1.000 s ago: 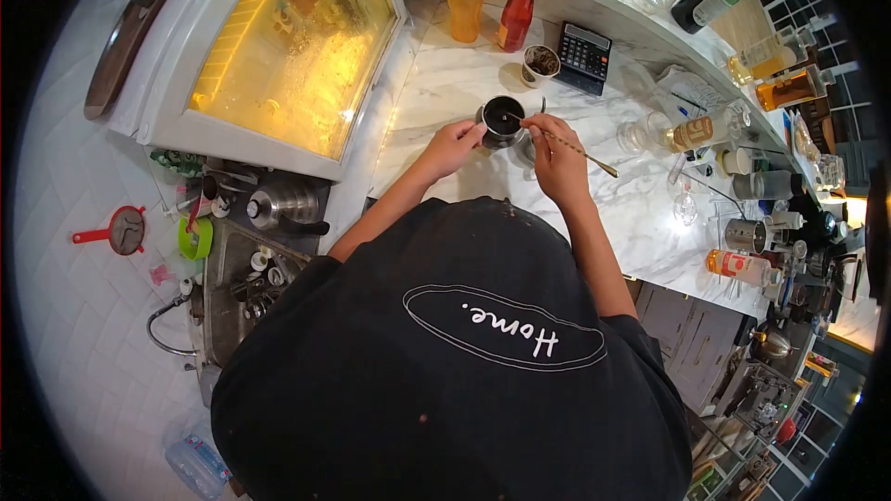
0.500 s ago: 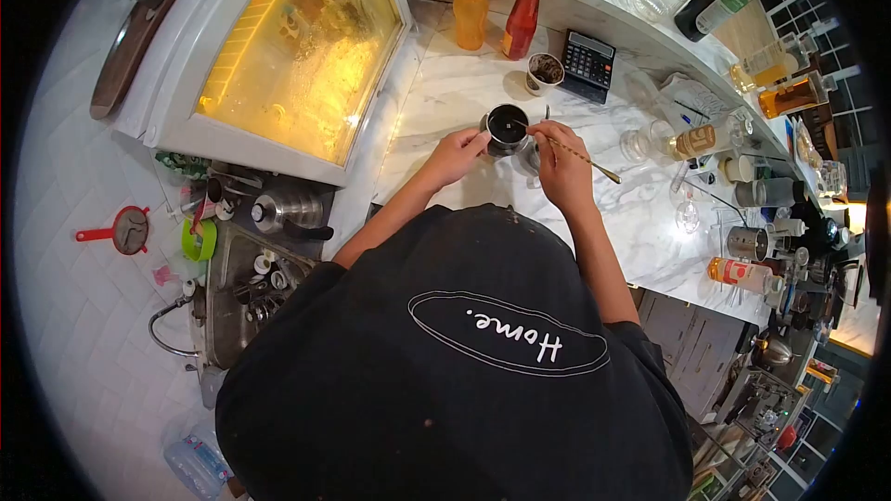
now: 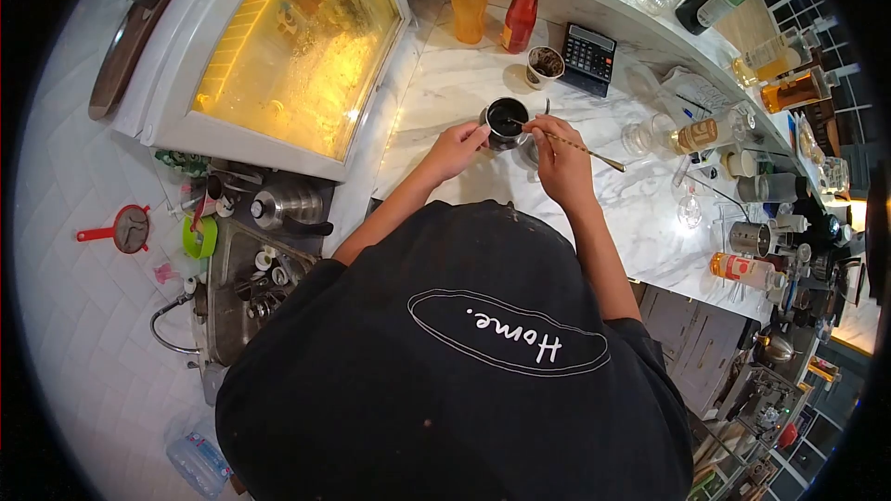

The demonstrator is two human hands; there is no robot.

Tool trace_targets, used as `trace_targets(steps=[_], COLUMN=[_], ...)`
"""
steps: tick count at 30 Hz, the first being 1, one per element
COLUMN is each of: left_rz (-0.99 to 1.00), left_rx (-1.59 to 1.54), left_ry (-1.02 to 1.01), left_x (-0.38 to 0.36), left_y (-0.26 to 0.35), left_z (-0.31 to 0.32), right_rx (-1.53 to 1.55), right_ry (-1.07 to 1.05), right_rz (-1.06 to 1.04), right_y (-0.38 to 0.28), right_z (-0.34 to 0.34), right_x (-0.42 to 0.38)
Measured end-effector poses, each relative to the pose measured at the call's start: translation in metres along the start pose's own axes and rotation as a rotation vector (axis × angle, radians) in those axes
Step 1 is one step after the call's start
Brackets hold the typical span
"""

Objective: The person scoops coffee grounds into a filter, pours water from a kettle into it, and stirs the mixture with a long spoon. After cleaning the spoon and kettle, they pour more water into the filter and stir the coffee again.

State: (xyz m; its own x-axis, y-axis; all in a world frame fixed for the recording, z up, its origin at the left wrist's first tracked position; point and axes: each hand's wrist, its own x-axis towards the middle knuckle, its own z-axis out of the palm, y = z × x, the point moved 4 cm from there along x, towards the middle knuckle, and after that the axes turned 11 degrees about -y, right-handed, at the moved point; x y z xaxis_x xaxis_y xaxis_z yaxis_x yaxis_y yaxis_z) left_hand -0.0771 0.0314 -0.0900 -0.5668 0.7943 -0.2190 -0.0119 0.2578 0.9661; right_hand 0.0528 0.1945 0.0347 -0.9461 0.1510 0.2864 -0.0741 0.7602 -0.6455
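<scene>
A small metal cup [image 3: 506, 141] with dark liquid inside stands on the marble counter [image 3: 422, 144]. My left hand [image 3: 455, 150] is closed on its near left side, thumb against the rim. Between the fingers of my right hand [image 3: 563, 165] is a bar spoon [image 3: 587, 147] with a twisted golden handle. One end of the spoon dips into the cup; the other points out to the right. Partly hidden between the cup and my right hand is a small clear glass [image 3: 529, 152]. A paper cup [image 3: 544, 67] holding something dark brown sits beyond.
At the back stand an orange-capped bottle [image 3: 470, 9], a red bottle [image 3: 523, 5] and a calculator [image 3: 588, 58]. A lit display case [image 3: 278, 130] borders the left. Glasses and bottles, among them a tan-labelled bottle [image 3: 701, 134], crowd the right. A sink [image 3: 223, 315] lies lower left.
The spoon has swung slightly in the cup, its outer end a little higher in view. My right hand has shifted slightly; the left keeps its hold on the cup.
</scene>
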Motion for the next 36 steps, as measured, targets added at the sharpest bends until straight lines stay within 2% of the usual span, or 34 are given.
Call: trace_targets(steps=[5,11,14,21,27,30,36], left_rz=[-0.011,-0.002,-0.007,-0.011,-0.052,-0.022,-0.036], left_rx=[0.035,0.015,0.014,-0.002,0.010,-0.008,0.000], left_ry=[0.000,-0.010,-0.022,-0.023,-0.045,-0.032,-0.045], left_x=[0.003,0.003,0.003,0.003,-0.001,-0.001,-0.001], left_y=[-0.009,-0.007,-0.007,-0.005,-0.001,-0.001,-0.001], left_z=[-0.001,-0.001,-0.001,0.000,-0.001,0.001,0.001], right_rx=[-0.005,-0.010,-0.054,-0.015,-0.022,-0.033,-0.079], right_ry=[0.010,-0.011,0.020,-0.025,-0.033,-0.015,0.019], right_rz=[0.130,0.025,0.089,0.004,0.084,-0.022,0.068], right_y=[0.008,0.001,0.005,-0.002,0.006,0.003,0.008], right_z=[-0.006,0.002,-0.003,0.000,-0.009,-0.002,-0.005], right_x=[-0.001,0.005,0.006,0.006,0.006,0.006,0.009])
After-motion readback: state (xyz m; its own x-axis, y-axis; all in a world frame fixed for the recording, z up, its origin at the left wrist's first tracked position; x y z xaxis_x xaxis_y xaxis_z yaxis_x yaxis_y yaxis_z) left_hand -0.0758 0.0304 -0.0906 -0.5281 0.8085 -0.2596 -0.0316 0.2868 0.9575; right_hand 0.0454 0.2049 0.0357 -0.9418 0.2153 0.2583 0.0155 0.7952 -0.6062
